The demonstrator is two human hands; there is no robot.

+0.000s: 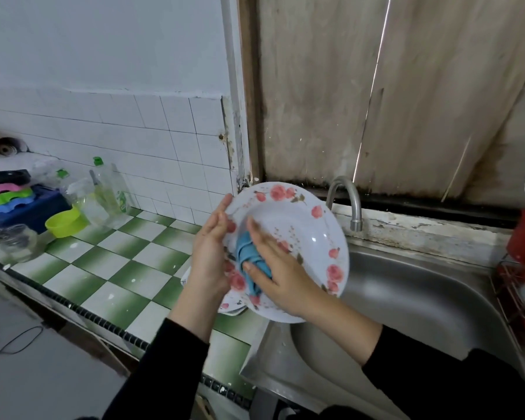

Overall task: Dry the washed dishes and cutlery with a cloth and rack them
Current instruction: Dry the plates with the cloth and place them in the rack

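Blue cloth (246,248) on floral plate (303,225)

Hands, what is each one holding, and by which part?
Left hand holds the floral plate by its left rim; right hand grips the bunched blue cloth, pressing it on the plate's inner face.
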